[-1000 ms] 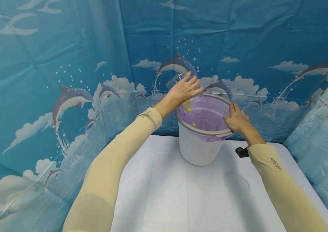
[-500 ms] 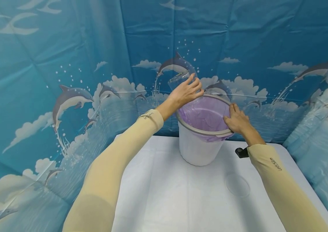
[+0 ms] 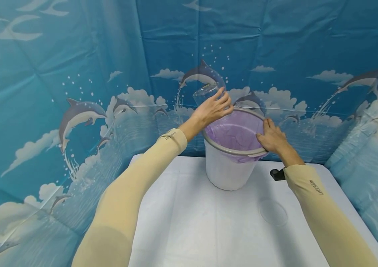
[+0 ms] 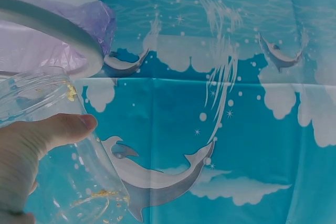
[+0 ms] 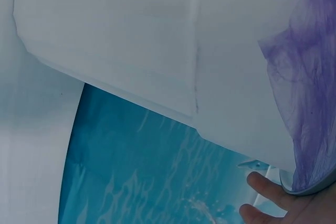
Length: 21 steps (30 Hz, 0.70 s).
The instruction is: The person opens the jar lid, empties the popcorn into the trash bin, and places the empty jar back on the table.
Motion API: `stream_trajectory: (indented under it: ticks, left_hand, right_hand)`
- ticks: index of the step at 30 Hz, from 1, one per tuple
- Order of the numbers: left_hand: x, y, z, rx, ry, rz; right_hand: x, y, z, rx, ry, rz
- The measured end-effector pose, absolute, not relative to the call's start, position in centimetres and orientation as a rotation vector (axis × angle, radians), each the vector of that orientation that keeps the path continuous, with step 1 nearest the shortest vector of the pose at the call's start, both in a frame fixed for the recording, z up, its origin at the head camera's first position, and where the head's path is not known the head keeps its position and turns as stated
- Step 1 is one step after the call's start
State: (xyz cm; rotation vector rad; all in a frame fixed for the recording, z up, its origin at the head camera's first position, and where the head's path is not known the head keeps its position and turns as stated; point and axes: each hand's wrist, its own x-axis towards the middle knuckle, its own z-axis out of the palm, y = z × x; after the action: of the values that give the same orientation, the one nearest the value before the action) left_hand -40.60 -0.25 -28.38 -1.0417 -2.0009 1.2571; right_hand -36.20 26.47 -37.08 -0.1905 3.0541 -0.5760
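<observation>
A clear jar [image 3: 204,93] is tipped over the left side of a white bin [image 3: 227,172], its base raised and its mouth toward the bin. My left hand [image 3: 211,109] holds it with the thumb along its side. Small yellow crumbs cling inside the jar [image 4: 68,169] in the left wrist view. A purple bag [image 3: 239,130] lines the bin, folded over the grey rim [image 3: 235,151]. At the bin's right side, my right hand [image 3: 273,138] grips the rim. Two of its fingertips [image 5: 261,183] show beside the rim in the right wrist view.
A clear round lid [image 3: 273,213] lies on the white table [image 3: 195,222], front right of the bin. Beside my right cuff is a small black object [image 3: 277,174]. A blue dolphin-print curtain [image 3: 292,44] hangs close behind the bin and along both sides.
One second ago yellow pieces were dropping from the jar into the bin; now none are seen falling. My left hand has shifted only slightly. My right hand stays on the rim.
</observation>
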Motion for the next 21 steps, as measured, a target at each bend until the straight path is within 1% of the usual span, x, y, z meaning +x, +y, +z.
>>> stream_trajectory:
  ticks: [4,8,18,21]
  left_hand:
    - [-40.6,-0.3,-28.7,-1.036,-1.995,1.235]
    - [-40.5,-0.4,-29.2,-0.964,-2.043,1.106]
    - [-39.9,-2.4,-29.8,-0.703,-2.442,0.336]
    - [-39.3,-3.6,-30.1,-0.602,-2.536,0.014]
  right_hand:
    - [-36.2,26.6,-37.1,-0.186,3.053,-0.572]
    - [-36.2,26.6,-37.1,-0.181,3.057,-0.567]
    - [-36.2,26.5,-37.1,-0.177,3.054,-0.568]
    - [-36.1,26.4,-37.0,-0.178,3.053,-0.573]
